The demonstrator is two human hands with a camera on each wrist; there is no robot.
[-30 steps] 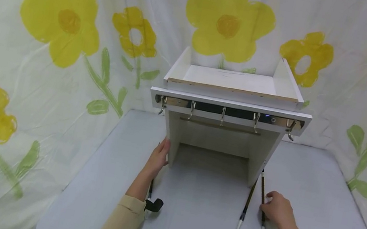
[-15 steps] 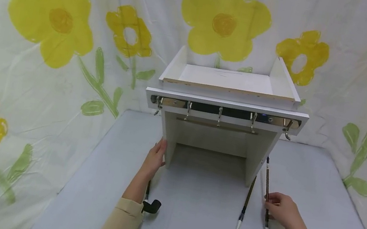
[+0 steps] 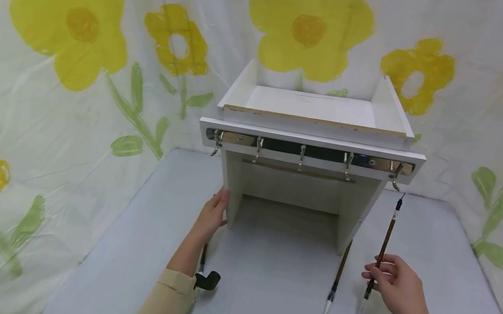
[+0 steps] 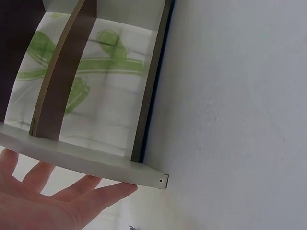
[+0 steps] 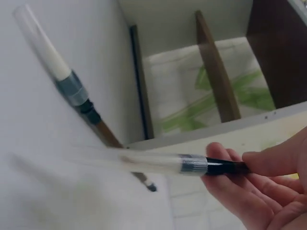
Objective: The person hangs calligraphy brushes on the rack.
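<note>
A white wooden shelf [image 3: 309, 128] stands on the table, with a metal hook rail [image 3: 278, 146] across its front. My left hand [image 3: 212, 215] rests on its left side panel; the left wrist view shows nearly straight fingers [image 4: 108, 191] against the panel's outer face. To the right of the shelf, my right hand [image 3: 393, 283] pinches a calligraphy brush [image 3: 388, 232] between thumb and fingers. Its handle end, with a thin hanging loop, points up toward the rail's right end. Its white bristles sit in a clear cap [image 5: 148, 160], pointing down toward me.
A second capped brush [image 3: 336, 284] lies on the table by the shelf's right leg. Another brush [image 3: 203, 258] lies at the left, partly hidden by my left forearm. A flowered curtain [image 3: 149, 105] hangs behind and around the table [image 3: 267, 294].
My right hand has raised the brush from beside the shelf's right leg and moved it rightward, its handle end swinging up and out. The left hand stays on the side panel.
</note>
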